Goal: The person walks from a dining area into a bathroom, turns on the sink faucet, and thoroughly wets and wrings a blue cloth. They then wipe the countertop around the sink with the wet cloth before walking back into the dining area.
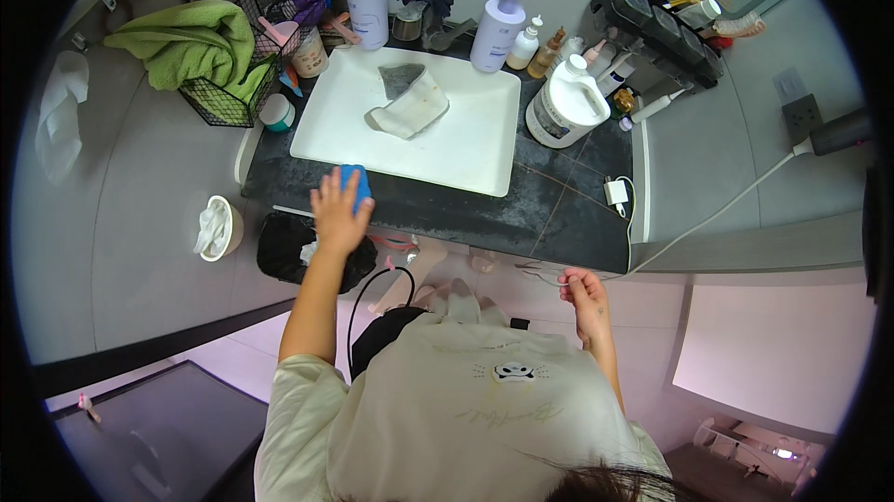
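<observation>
My left hand [340,212] lies flat over a blue sponge or cloth [361,184] on the dark tiled countertop [447,207], near the front edge of a white tray [482,132]. Its fingers are over the blue piece. On the tray lies a folded white and grey cloth [417,107]. My right hand [587,296] is in front of the counter at the right, its thumb and fingertips pinched on a thin light cable [719,221]. That cable runs up to a dark device [841,133] by the wall socket.
Pump bottles [367,9], a large white jug [567,107] and a black organizer [656,27] stand along the back. A wire basket [227,111] holds a green towel [188,44]. A white charger [616,192] lies at the right. Below the counter's left end is a black-lined bin [276,250].
</observation>
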The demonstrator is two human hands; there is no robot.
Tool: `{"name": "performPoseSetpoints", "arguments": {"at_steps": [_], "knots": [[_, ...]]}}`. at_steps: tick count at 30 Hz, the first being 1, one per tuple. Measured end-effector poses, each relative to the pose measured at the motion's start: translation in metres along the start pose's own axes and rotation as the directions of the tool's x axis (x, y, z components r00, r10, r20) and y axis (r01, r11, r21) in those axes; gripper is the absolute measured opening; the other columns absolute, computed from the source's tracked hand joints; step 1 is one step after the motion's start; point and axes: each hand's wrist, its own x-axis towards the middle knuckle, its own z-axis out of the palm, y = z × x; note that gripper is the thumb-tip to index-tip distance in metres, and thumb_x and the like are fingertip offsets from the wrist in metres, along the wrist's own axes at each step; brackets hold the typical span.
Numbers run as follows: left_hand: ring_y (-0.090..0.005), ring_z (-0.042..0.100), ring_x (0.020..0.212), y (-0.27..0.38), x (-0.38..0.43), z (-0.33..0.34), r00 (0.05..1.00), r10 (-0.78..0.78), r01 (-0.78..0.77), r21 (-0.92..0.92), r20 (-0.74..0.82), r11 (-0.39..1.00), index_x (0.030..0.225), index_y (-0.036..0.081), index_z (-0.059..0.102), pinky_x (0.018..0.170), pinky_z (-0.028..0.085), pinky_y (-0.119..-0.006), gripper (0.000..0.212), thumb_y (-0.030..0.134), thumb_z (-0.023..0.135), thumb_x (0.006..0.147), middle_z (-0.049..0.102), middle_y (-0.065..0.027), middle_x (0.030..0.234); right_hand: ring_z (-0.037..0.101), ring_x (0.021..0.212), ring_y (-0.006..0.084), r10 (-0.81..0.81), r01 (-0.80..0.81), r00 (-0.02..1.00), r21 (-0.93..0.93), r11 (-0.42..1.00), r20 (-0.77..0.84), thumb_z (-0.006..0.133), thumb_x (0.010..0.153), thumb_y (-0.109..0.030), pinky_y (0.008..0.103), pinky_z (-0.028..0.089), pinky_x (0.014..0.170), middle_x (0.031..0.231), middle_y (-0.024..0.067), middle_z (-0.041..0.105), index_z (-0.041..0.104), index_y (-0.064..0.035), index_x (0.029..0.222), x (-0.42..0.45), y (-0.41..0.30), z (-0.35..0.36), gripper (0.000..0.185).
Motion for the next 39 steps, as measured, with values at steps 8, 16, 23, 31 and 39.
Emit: {"name": "performPoseSetpoints", "arguments": {"at_steps": [8,16,23,31,39], "knots": [[-0.0371,0.032,0.128,0.108,-0.016,0.033,0.832,0.531,-0.482,-0.264,0.161,0.835,0.129,0.012,0.047,0.105,0.024,-0.051,0.052,0.031,0.059,0.083,0.029,-0.0181,0.143,0.052,0.073,0.0089,-0.004,0.005,1.0,-0.017,1.0,0.028,0.051,0.092,-0.012,0.023,0.045,0.069,0.089,0.0053,0.062,0.057,-0.002,0.102,0.006,-0.005,0.017,0.015],[-0.0313,0.043,0.118,0.084,0.01,-0.027,0.918,0.383,-0.392,-0.085,-0.101,0.916,0.115,0.017,0.058,0.1,0.033,-0.044,0.038,0.019,0.063,0.078,0.046,-0.0124,0.129,0.053,0.074,0.0092,-0.017,0.022,0.998,-0.075,0.997,0.067,0.051,0.093,-0.013,0.0234,0.045,0.07,0.09,0.0045,0.062,0.057,-0.0032,0.104,0.013,-0.003,0.015,0.016],[-0.0294,0.048,0.112,-0.046,0.032,-0.016,0.997,0.027,-0.01,0.236,-0.069,0.972,0.108,0.019,0.062,0.09,0.039,-0.043,0.029,0.02,0.058,0.08,0.049,-0.0095,0.127,0.052,0.076,0.0088,-0.016,0.025,0.995,-0.089,0.996,0.101,0.051,0.093,-0.013,0.0229,0.044,0.071,0.09,0.0044,0.061,0.057,-0.0024,0.104,0.01,-0.006,0.007,0.016],[-0.0372,0.046,0.111,-0.096,0.03,-0.003,0.957,-0.22,0.254,0.177,-0.189,0.951,0.117,0.015,0.056,0.095,0.038,-0.044,0.033,0.018,0.052,0.085,0.04,-0.0179,0.135,0.053,0.076,0.0101,-0.005,0.003,1.0,-0.091,0.996,-0.018,0.051,0.093,-0.015,0.0238,0.045,0.072,0.09,0.0045,0.061,0.057,-0.0025,0.103,-0.009,0.008,-0.024,0.017],[-0.0355,0.043,0.115,0.111,-0.007,0.026,0.842,0.535,-0.509,-0.228,0.067,0.83,0.116,0.015,0.057,0.089,0.038,-0.045,0.045,0.011,0.063,0.072,0.043,-0.0156,0.131,0.051,0.075,0.0088,-0.043,0.044,0.999,-0.087,0.995,0.012,0.051,0.092,-0.011,0.0222,0.043,0.07,0.089,0.0034,0.061,0.057,-0.001,0.103,-0.011,0.012,-0.024,0.016]]}}
